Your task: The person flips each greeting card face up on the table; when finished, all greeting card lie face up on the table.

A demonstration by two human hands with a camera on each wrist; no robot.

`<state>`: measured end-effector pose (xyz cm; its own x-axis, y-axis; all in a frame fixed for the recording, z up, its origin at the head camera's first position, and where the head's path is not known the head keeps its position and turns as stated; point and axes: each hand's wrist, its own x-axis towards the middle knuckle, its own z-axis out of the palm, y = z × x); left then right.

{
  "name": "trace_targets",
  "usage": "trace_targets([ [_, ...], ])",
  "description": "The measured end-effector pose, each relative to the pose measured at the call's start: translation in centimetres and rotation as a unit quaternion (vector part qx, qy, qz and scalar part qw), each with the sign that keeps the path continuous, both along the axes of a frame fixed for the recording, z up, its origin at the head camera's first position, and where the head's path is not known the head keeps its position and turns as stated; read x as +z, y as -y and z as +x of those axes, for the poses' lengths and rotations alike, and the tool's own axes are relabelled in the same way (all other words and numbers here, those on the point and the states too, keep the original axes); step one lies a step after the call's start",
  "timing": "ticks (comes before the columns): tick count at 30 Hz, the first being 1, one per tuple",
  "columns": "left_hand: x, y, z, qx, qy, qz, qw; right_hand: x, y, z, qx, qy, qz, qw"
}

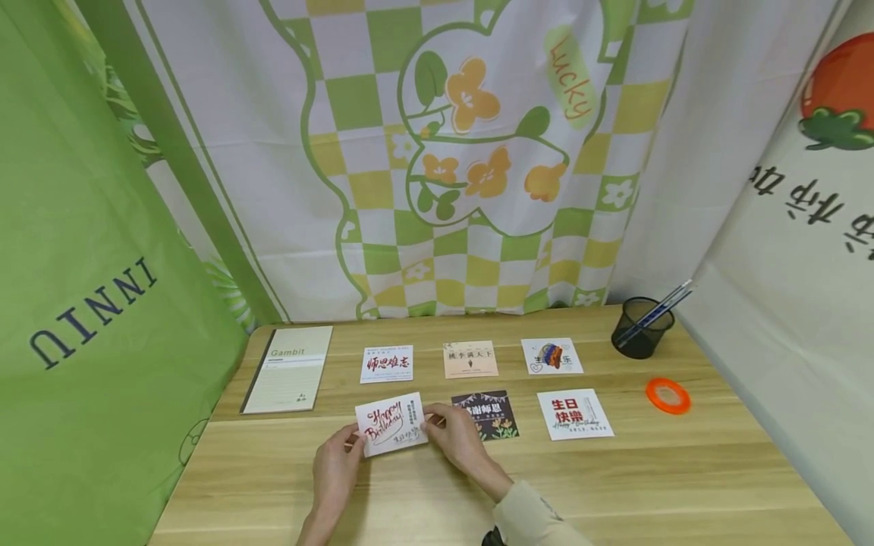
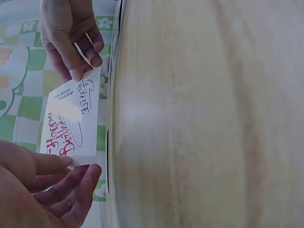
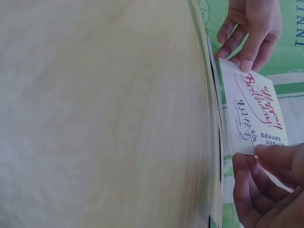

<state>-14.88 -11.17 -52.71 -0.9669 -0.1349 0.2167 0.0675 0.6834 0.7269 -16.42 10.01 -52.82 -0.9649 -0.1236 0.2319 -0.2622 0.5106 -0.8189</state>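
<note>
A white greeting card (image 1: 391, 425) with red "Happy Birthday" lettering is held up over the table, slightly tilted. My left hand (image 1: 336, 464) pinches its left edge between thumb and fingers. At the opposite edge, my right hand (image 1: 459, 440) pinches the card the same way. Both wrist views show the card (image 2: 71, 118) stretched flat between the two hands, its printed face visible. Just behind the right hand lies a dark card with flowers (image 1: 495, 415), partly covered by that hand.
On the wooden table (image 1: 614, 485) lie a "Gambit" notebook (image 1: 287, 370), a card with red characters (image 1: 387, 365), a beige card (image 1: 471, 359), a white card with a colourful picture (image 1: 551, 356) and a red-lettered birthday card (image 1: 576, 415). At right are a mesh pen holder (image 1: 638, 337) and an orange tape roll (image 1: 657, 397).
</note>
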Motion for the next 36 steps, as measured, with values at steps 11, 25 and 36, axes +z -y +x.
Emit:
trace_targets([
  [11,-0.03,-0.03,0.1,-0.01,0.028,-0.007,0.9995,-0.02,0.1,0.23,0.0,0.019,-0.001,1.0],
  [25,0.3,-0.48,-0.01,0.01,0.016,0.016,0.9997,-0.01,0.37,0.26,-0.009,0.027,0.003,1.0],
  [36,0.36,-0.35,-0.29,0.016,0.014,0.019,0.9996,-0.13,0.7,0.11,-0.025,0.032,-0.01,0.999],
])
